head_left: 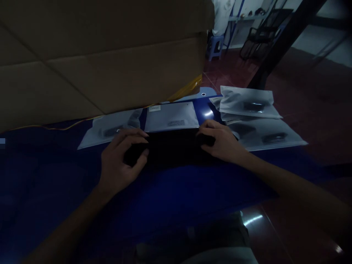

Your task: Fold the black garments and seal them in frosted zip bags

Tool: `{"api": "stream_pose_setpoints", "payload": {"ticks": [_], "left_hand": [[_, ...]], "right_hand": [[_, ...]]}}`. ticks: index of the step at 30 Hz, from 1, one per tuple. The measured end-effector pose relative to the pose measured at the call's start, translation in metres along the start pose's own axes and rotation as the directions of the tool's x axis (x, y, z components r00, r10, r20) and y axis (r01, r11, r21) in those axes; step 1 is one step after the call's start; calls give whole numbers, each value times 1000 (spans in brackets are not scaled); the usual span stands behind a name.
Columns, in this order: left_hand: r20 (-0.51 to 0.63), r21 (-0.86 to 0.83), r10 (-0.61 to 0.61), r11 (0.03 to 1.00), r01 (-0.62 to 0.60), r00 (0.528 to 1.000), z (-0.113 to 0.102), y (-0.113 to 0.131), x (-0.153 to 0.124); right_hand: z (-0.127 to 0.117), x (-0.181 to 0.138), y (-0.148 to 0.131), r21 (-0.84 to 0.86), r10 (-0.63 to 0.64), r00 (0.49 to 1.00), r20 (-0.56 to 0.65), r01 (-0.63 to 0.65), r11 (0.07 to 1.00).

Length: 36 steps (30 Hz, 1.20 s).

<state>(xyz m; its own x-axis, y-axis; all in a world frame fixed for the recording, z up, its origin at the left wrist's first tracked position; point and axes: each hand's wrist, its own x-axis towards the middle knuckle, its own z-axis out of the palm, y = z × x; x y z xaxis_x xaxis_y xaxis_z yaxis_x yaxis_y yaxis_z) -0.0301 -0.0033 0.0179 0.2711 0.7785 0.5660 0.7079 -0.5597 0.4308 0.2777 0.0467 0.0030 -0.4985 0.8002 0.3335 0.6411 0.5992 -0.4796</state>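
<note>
A black, flat item, too dark to make out its kind, stretches between my hands over the blue table. At its left end my left hand is closed, with thumb and fingers around the edge. My right hand grips the other end, its fingers curled over the black material. Just behind the item lies a white frosted plastic bag with a small label and a printed block. Another frosted bag with something dark inside is beyond my left hand.
Several frosted bags with dark contents lie stacked at the right of the blue table. A large cardboard box stands along the back left. Beyond are a dark slanted post, a blue stool and a black chair.
</note>
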Motion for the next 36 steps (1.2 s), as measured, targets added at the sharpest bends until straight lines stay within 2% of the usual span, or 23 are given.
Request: {"api": "stream_pose_setpoints", "payload": {"ticks": [2, 4, 7, 9, 12, 13, 15, 17, 19, 21, 23, 24, 25, 26, 29, 30, 31, 32, 33, 36], "left_hand": [[42, -192, 51, 980, -42, 998, -4, -2, 0], [117, -358, 110, 932, -61, 987, -8, -3, -1], [266, -542, 210, 839, -34, 941, -14, -4, -1], [413, -620, 253, 782, 66, 875, -16, -3, 1], [612, -659, 310, 709, 252, 728, -16, -1, 4], [646, -666, 329, 684, 298, 688, -15, -2, 6], [670, -692, 368, 625, 362, 645, -11, -4, 8], [670, -708, 369, 580, 403, 644, -7, -8, 8], [657, -688, 290, 609, 395, 696, -4, -13, 6], [636, -551, 120, 763, 339, 762, -1, -15, 4], [608, -348, 6, 901, 260, 794, 2, -15, 1], [609, -257, -16, 942, 216, 793, 3, -15, 0], [617, -184, -21, 968, 170, 787, 5, -14, -1], [630, -124, -16, 985, 122, 776, 7, -14, -2], [676, 11, 28, 999, -48, 736, 12, -13, -6], [692, 38, 48, 994, -103, 721, 13, -13, -7], [707, 58, 63, 988, -146, 704, 13, -13, -8], [719, 75, 69, 982, -176, 691, 14, -13, -9], [728, 93, 66, 977, -194, 682, 14, -14, -10], [741, 139, 39, 968, -211, 670, 11, -14, -11]], "right_hand": [[-7, 1, -2, 79, -77, 997, 26, 75, 994], [-15, 2, -3, 167, -155, 981, 117, 134, 977], [-27, 3, -4, 250, -264, 926, 271, 197, 948], [-32, 3, -5, 303, -327, 888, 323, 230, 925], [-36, 1, -7, 451, -436, 822, 366, 253, 856], [-37, 0, -7, 511, -477, 795, 374, 253, 821], [-37, -2, -8, 617, -542, 737, 404, 218, 756], [-38, -4, -10, 673, -571, 672, 471, 144, 725], [-39, -6, -13, 680, -577, 593, 561, 67, 730], [-41, -8, -16, 654, -563, 519, 643, 10, 757], [-44, -8, -20, 623, -535, 471, 701, -38, 782], [-46, -8, -22, 615, -519, 472, 712, -63, 786], [-47, -7, -23, 611, -497, 498, 710, -84, 787], [-47, -6, -24, 600, -460, 551, 696, -96, 794], [-46, 0, -20, 443, -242, 786, 569, -44, 896], [-44, 2, -17, 344, -170, 842, 513, -20, 939], [-43, 3, -14, 246, -116, 869, 482, -7, 969], [-41, 5, -11, 173, -84, 871, 485, -2, 985], [-40, 5, -7, 134, -67, 851, 522, -4, 991], [-39, 4, -2, 151, -88, 719, 690, -24, 988]]}}
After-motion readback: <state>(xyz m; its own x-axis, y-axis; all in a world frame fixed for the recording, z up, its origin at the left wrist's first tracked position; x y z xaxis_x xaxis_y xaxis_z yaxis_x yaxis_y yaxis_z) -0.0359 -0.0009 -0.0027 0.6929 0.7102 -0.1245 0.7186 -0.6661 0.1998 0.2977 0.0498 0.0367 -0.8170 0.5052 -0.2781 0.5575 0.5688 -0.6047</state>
